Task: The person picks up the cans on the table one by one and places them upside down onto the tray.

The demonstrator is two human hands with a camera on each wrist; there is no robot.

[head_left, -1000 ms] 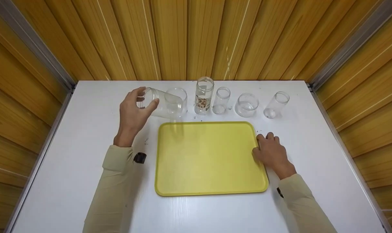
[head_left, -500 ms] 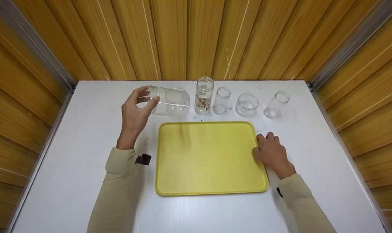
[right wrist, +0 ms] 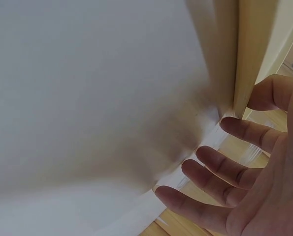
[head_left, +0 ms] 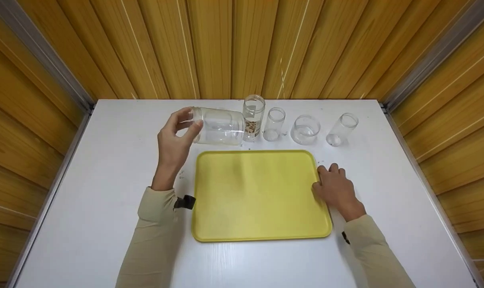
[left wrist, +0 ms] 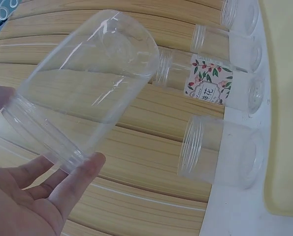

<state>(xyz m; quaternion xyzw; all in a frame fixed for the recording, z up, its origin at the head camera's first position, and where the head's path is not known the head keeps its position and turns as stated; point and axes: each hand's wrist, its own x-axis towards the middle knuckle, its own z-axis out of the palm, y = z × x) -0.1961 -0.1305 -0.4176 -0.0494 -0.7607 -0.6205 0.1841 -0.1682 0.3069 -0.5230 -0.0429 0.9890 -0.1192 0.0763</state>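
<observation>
My left hand (head_left: 172, 146) holds a large clear jar (head_left: 222, 127) by its threaded neck, thumb on the near side. The jar lies sideways above the table, its base pointing right, in front of a labelled jar (head_left: 253, 127). In the left wrist view the fingers support the neck of the large jar (left wrist: 89, 69), and nothing shows inside it. At the right edge of the yellow tray (head_left: 261, 196) is my right hand (head_left: 335, 190). Its thumb and index finger pinch the tray rim (right wrist: 242, 93), while the other fingers reach down toward the table.
Along the back stand a slim jar (head_left: 273, 127), a short wide jar (head_left: 305, 132) and another slim jar (head_left: 341, 130). A further wide jar (left wrist: 222, 152) is mostly hidden behind the held one in the head view. Wood-look panels (head_left: 210, 48) enclose the white table (head_left: 106, 180).
My left hand has carried the large jar to the right, bringing its base in front of the labelled jar. The right hand and tray have stayed put.
</observation>
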